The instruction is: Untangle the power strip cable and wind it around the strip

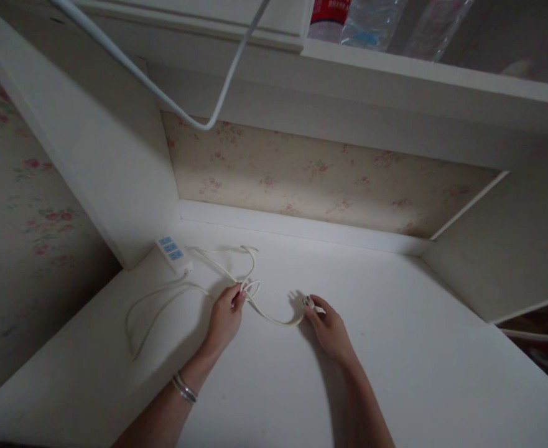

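Observation:
A white power strip [171, 252] with blue sockets lies at the back left of a white desk [395, 361]. Its white cord [274, 318] loops loosely across the desktop. My left hand [226, 317], with bracelets at the wrist, pinches a bunched part of the cord near the middle. My right hand [328, 326] is closed on the cord's plug end [308, 302], a little to the right. A slack curve of cord hangs between the two hands.
A white side panel [91, 143] rises at the left and another at the right. Floral wallpaper [320, 180] backs the desk. A shelf [441, 81] above carries plastic bottles. A white cable [162, 93] hangs across the upper left.

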### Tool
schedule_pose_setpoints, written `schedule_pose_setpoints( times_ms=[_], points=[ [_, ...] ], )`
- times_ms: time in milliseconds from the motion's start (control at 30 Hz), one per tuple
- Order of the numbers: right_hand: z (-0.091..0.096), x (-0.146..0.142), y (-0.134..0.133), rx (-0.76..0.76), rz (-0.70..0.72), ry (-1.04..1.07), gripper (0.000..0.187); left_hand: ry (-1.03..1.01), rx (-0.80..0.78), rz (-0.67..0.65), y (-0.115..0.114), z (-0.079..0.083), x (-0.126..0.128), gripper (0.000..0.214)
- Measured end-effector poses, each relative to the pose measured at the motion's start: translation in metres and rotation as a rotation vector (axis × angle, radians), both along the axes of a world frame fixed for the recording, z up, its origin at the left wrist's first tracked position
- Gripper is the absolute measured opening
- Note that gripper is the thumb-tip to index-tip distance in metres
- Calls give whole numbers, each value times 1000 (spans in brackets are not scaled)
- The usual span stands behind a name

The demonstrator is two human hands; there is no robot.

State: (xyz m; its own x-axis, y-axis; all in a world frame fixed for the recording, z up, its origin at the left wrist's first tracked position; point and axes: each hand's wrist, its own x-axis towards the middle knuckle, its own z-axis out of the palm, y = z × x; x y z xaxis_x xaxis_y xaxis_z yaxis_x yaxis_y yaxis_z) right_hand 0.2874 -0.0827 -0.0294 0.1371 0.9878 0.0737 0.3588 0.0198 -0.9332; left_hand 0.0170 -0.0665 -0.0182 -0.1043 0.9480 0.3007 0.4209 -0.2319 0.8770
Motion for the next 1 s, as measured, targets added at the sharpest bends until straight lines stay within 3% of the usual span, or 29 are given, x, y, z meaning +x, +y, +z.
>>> schedule_pose_setpoints(
  times_ms=[100, 267, 400, 533, 667, 767, 1000],
  points=[
    [10, -8, -5, -37, 82, 185, 55, -37, -3, -9, 1, 0, 0, 24],
    [31, -33, -13, 2, 102, 512, 36, -83, 0, -23, -3, 0, 5, 23],
    [33, -60, -17, 29, 170, 664, 32, -76, -2, -74, -5, -2, 9, 25],
    [29, -81, -22, 26, 294, 560, 36, -225, -33, -80, -2, -8, 12, 28],
    [25, -90, -21, 188, 340, 264, 31, -369, -95, -157, -3, -11, 17, 27],
    [25, -90, -18, 296, 281, 94, 26, -327, -142, -219, -5, -9, 20, 19],
    [23, -87, -18, 305, 128, 3, 18, -388, -243, -285, -11, 4, 25, 20]
  ],
)
